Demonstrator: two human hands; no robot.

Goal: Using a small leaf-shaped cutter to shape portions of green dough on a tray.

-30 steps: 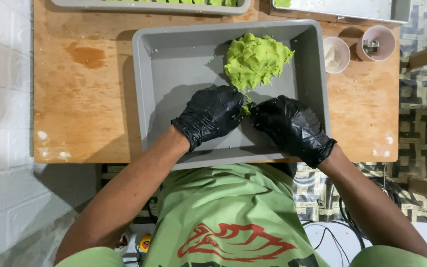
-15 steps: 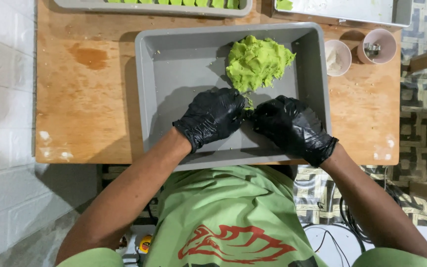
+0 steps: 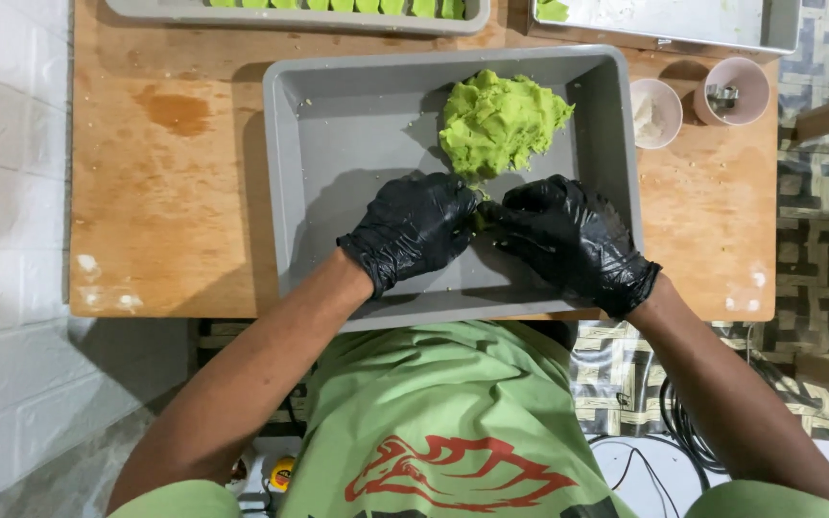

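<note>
— Pinching what, there?
— I see both hands, left hand (image 3: pixel 413 228) and right hand (image 3: pixel 568 235), fingers clenched on a small dough piece (image 3: pixel 479 219) inside the gray tray (image 3: pixel 338 125), just below the green dough mound (image 3: pixel 501 123).

Black gloves on left hand (image 3: pixel 413 228) and right hand (image 3: pixel 573 242); green shirt (image 3: pixel 443 412), red emblem.
</note>
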